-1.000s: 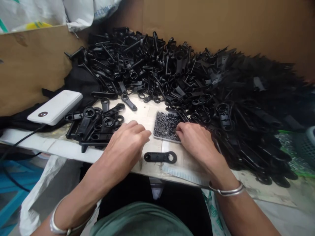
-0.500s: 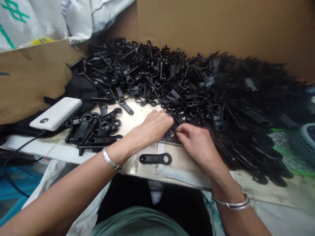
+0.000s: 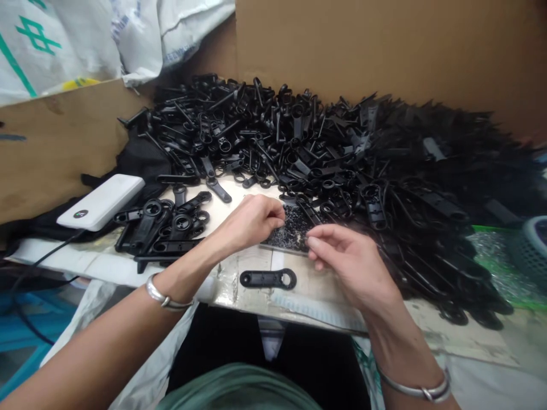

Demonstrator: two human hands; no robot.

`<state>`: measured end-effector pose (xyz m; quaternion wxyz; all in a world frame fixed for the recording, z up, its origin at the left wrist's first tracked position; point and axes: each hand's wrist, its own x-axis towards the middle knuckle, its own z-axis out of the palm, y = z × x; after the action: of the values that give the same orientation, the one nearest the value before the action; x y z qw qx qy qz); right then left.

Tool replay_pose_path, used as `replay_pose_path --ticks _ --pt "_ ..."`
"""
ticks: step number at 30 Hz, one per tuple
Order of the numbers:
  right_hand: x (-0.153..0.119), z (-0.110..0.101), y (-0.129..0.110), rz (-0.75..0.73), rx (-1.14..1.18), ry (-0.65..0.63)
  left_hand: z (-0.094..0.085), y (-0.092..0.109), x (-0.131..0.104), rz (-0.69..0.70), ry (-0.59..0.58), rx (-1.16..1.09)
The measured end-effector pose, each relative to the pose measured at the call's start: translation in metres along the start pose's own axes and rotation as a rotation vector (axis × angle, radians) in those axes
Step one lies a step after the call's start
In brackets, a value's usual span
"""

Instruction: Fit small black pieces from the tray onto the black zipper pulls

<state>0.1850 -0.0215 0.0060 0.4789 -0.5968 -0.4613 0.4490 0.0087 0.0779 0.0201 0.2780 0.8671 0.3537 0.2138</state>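
My left hand (image 3: 256, 219) is closed in a pinch at the left edge of a flat dark tray (image 3: 290, 230) strewn with tiny bits; what it pinches is too small to make out. At the tray's right edge, my right hand (image 3: 348, 253) has thumb and forefinger pressed together, and anything between them is too small to tell. One black plastic part with a ring end (image 3: 268, 279) lies flat below both hands, near the table's front edge, touched by neither.
A large heap of black parts (image 3: 265, 131) spans the back and right. To the left lie a smaller pile (image 3: 171, 222) and a white power bank (image 3: 101, 202) with a cable. A grey-green basket (image 3: 534, 245) stands at the far right.
My left hand has drawn back left from over the tray, uncovering more of it. My right hand has shifted slightly right and down. The camera view has moved a little.
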Motion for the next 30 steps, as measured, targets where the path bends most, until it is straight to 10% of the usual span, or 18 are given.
replay_pose_path --ticks 12,24,30 --pt "-0.007 0.030 -0.002 -0.035 0.147 0.096 0.012 0.011 -0.034 -0.362 0.271 -0.976" --pt "0.005 0.033 0.003 -0.025 0.208 0.114 0.013 0.004 -0.030 -0.198 0.309 -0.351" --pt "0.005 0.034 0.004 -0.001 0.282 0.051 0.020 0.014 -0.035 -0.102 0.284 -0.402"
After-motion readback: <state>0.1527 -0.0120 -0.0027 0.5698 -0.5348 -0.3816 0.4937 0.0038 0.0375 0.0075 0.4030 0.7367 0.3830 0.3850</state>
